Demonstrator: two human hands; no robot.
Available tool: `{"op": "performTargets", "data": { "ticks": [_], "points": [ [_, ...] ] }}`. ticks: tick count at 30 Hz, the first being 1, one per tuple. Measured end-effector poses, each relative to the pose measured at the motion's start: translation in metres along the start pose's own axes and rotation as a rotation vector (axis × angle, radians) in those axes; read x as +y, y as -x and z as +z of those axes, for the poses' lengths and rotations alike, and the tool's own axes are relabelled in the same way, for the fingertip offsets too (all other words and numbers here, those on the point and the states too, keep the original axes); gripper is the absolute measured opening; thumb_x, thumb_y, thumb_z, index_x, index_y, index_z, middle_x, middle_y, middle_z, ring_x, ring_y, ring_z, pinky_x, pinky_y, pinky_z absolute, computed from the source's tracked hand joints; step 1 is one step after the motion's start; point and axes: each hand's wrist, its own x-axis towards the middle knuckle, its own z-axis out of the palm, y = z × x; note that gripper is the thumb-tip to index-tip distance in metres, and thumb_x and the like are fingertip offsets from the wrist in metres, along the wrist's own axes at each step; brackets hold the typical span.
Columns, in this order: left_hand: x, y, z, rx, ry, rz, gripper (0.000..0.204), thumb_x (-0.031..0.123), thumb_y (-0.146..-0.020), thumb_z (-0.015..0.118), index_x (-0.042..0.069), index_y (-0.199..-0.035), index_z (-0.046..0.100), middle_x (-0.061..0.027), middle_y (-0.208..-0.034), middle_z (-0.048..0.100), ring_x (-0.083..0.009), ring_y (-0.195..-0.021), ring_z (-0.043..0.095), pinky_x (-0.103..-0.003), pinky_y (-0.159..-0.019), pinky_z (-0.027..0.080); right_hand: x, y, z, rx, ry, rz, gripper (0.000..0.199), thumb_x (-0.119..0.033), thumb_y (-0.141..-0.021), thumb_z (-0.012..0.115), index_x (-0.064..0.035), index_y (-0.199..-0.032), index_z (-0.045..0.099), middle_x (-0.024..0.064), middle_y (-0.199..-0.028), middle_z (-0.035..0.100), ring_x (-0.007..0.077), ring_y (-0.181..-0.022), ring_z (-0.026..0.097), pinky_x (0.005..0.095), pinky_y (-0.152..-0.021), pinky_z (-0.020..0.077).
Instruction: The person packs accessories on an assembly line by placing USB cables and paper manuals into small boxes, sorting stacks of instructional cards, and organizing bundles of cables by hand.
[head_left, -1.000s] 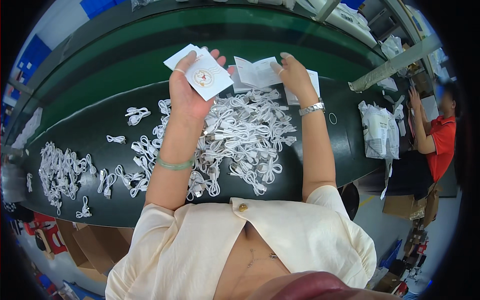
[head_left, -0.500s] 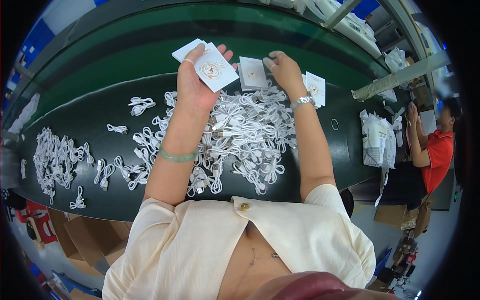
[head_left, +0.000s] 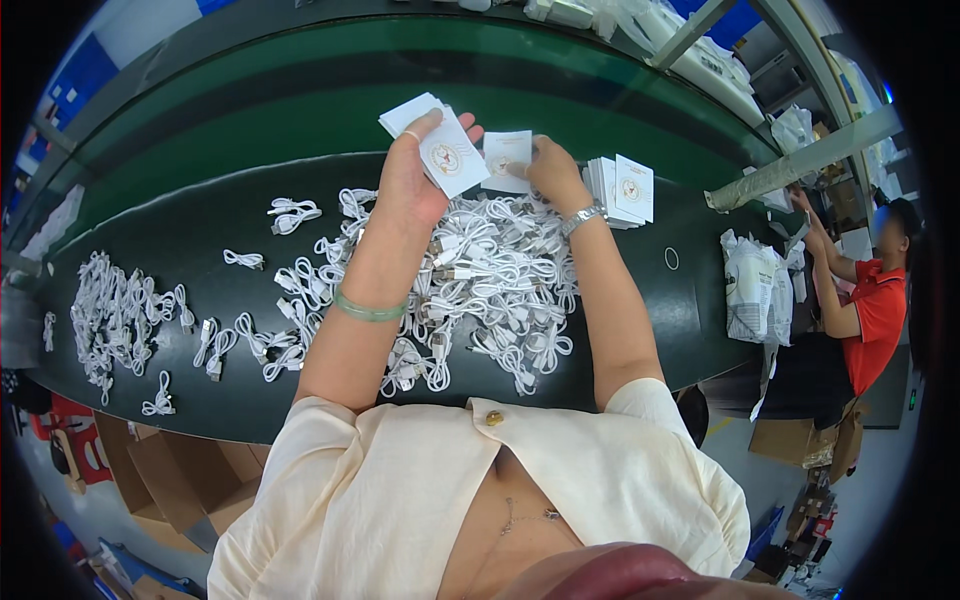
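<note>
1. Clock centred on the cable heap (head_left: 490, 285), on the dark surface (head_left: 690, 320). Left hand (head_left: 412, 185) at 11, right hand (head_left: 553, 172) at 1.
2. Left grip: thumb on top, fingers beneath, pinching several cards (head_left: 445, 158). Edges uneven; if the thumb eases, lower ones could slide out toward the heap.
3. Right grip: thumb and fingertips pinching the right side of a leaflet (head_left: 508, 160) at 12. Held by one side only, so it could swing or bend if knocked.
4. Leaflet is close to the cards' right edge. Likely risk: its edge catches under theirs and pushes them askew. Can't tell if they touch.
5. Stack (head_left: 625, 190) at 2, fanned, not squared. A brush from the right hand or the watch (head_left: 583, 218) could spread it further.
6. Watch sits by the heap's 1 o'clock edge; a cable loop could snag on it and drag others along.
7. Cards look thin and smooth, so two could cling and go as one. Exact count hidden by overlap.
</note>
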Motion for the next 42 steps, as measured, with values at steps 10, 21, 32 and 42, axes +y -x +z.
{"op": "performTargets", "data": {
  "ticks": [10,21,32,42],
  "points": [
    [-0.004,-0.001,-0.002,-0.136,0.027,-0.196,0.061,0.057,-0.087,0.051,0.003,-0.114,0.049,-0.0205,-0.108,0.056,-0.0346,-0.098,0.058,-0.053,-0.079,0.051,-0.011,0.039,-0.058,0.179,-1.224,-0.122,0.03,-0.007,-0.084,0.061,0.0019,-0.112,0.057,0.0106,-0.104,0.064,0.0164,-0.09,0.063,0.0273,-0.08,0.0504],
    [-0.021,0.01,0.005,-0.367,-0.023,-0.262,0.049,0.034,-0.091,0.056,-0.001,-0.125,0.046,-0.0193,-0.122,0.054,-0.0297,-0.11,0.056,-0.046,-0.093,0.048,-0.063,0.084,-0.037,0.274,-0.225,-0.309,0.066,-0.02,-0.07,0.077,-0.0009,-0.126,0.049,0.0108,-0.092,0.06,0.02,-0.079,0.056,0.0324,-0.073,0.0485],
    [-0.022,0.016,0.004,-0.434,-0.205,-0.344,0.041,0.013,-0.079,0.062,-0.001,-0.116,0.051,-0.0141,-0.103,0.062,-0.0243,-0.091,0.064,-0.034,-0.077,0.054,-0.064,0.1,-0.06,0.198,0.083,-0.73,0.114,-0.032,-0.049,0.086,-0.0042,-0.142,0.026,0.0233,-0.143,0.029,0.0401,-0.133,0.027,0.0509,-0.11,0.0202],
    [-0.027,0.021,-0.008,-0.342,-0.392,-0.276,0.053,0.016,-0.077,0.064,0.002,-0.124,0.045,-0.0102,-0.11,0.059,-0.0218,-0.101,0.06,-0.036,-0.086,0.051,-0.061,0.102,-0.068,0.171,0.022,-0.831,0.1,-0.026,-0.053,0.083,-0.0053,-0.137,0.034,0.0215,-0.124,0.046,0.0395,-0.113,0.045,0.0475,-0.099,0.033]
  ]
}}
